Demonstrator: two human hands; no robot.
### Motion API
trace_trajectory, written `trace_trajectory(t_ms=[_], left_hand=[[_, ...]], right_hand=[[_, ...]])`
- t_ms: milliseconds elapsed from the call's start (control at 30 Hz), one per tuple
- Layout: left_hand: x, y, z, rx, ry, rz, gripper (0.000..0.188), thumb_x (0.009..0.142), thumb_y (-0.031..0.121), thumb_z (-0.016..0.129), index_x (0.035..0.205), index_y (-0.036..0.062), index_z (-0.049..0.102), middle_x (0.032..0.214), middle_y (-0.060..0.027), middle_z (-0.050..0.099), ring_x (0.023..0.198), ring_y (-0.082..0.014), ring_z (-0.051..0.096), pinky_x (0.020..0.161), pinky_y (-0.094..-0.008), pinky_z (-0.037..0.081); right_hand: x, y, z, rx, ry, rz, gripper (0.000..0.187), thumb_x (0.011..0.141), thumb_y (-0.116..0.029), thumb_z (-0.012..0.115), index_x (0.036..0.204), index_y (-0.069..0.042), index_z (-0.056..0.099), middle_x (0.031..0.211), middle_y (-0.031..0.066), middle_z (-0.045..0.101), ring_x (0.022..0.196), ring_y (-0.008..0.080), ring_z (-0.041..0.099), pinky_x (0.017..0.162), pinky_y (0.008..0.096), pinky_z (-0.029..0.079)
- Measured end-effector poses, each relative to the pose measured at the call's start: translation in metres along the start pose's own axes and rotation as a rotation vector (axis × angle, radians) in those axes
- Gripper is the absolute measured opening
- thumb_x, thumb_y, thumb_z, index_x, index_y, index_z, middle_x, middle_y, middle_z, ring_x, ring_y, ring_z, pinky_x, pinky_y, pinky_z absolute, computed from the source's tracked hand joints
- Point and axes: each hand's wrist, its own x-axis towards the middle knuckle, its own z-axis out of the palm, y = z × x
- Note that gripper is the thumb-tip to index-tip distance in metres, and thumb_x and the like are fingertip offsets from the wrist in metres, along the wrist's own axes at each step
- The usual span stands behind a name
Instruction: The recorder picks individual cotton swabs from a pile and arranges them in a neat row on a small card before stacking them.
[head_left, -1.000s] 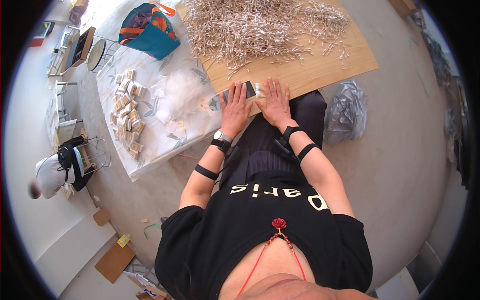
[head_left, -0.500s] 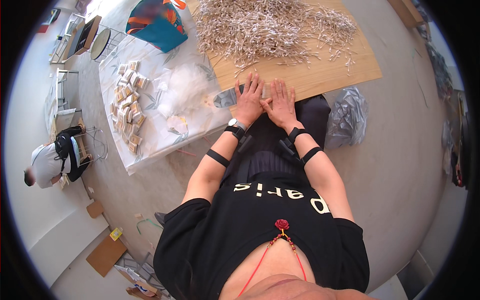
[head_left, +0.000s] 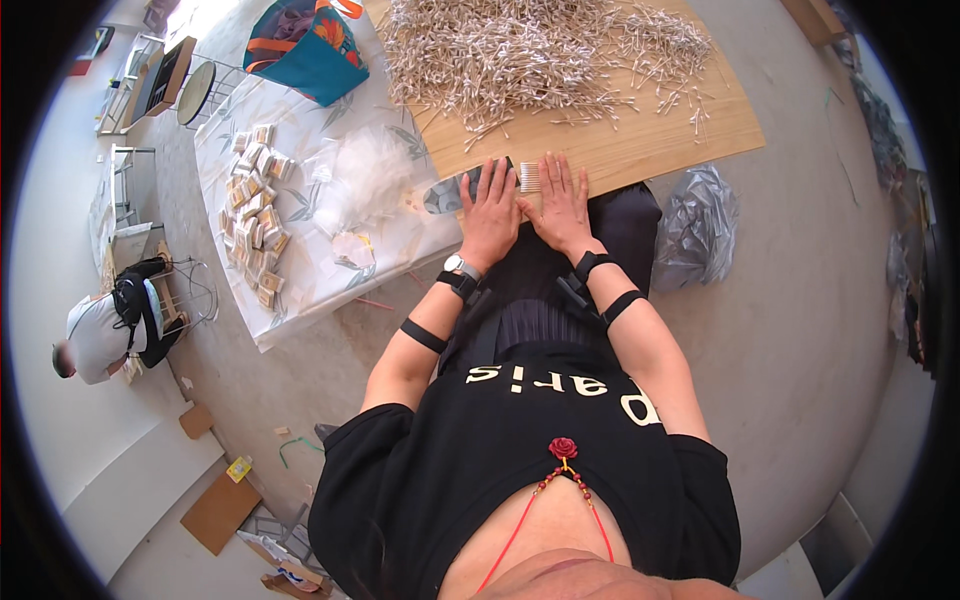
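A large heap of cotton swabs (head_left: 510,60) covers the far part of a wooden board (head_left: 640,155). At the board's near edge, a short row of cotton swabs (head_left: 530,177) lies side by side between my two hands. My left hand (head_left: 490,215) lies with its fingers stretched out, partly over a dark, glossy flat piece (head_left: 443,195) left of the row. On the row's right side, my right hand (head_left: 558,212) rests flat with its fingers extended. The two thumbs come close together just below the swabs.
Several small packs of swabs (head_left: 255,215) are piled on the covered table (head_left: 300,315) at left, beside clear plastic bags (head_left: 365,185). Behind them stands a teal tote bag (head_left: 335,65). A grey plastic bag (head_left: 697,230) sits right of my legs. Another person (head_left: 100,330) is far left.
My left hand has shifted slightly left and toward me, and more of the swab row shows between my hands. The right hand has hardly moved.
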Motion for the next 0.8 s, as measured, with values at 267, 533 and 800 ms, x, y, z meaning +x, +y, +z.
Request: trace_trajectory(t_ms=[267, 533, 800], left_hand=[[-0.0084, 0.0075, 0.0053, -0.075, -0.002, -0.023, 0.058, 0.103, 0.029, 0.053, 0.159, 0.0180, 0.046, 0.172, -0.0101, 0.029, 0.162, -0.0296, 0.016, 0.127, -0.0597, 0.001], [-0.0027, 0.0034, 0.0061, -0.085, -0.010, 0.021, 0.056, 0.102, 0.033, 0.056, 0.157, 0.0254, 0.051, 0.173, -0.0157, 0.026, 0.162, -0.0315, 0.015, 0.127, -0.0590, 0.002], [-0.0072, 0.0041, 0.0082, -0.068, 0.001, -0.034, 0.063, 0.101, 0.030, 0.058, 0.160, 0.0166, 0.044, 0.173, -0.0159, 0.025, 0.162, -0.0334, 0.014, 0.127, -0.0589, 0.002]], right_hand=[[-0.0010, -0.0029, -0.0039, 0.017, 0.020, -0.017, 0.092, 0.104, -0.070, 0.034, 0.168, -0.005, 0.018, 0.176, 0.0124, 0.015, 0.164, 0.0286, 0.004, 0.128, 0.0569, -0.006], [-0.0010, -0.0013, -0.0016, -0.016, 0.009, -0.011, 0.094, 0.103, -0.073, 0.031, 0.168, -0.006, 0.018, 0.176, 0.0100, 0.014, 0.164, 0.0266, 0.000, 0.128, 0.0562, -0.008], [0.0003, -0.0034, -0.0020, -0.018, 0.016, -0.011, 0.096, 0.102, -0.074, 0.031, 0.168, -0.005, 0.018, 0.176, 0.0105, 0.014, 0.164, 0.0267, 0.001, 0.128, 0.0562, -0.008]])
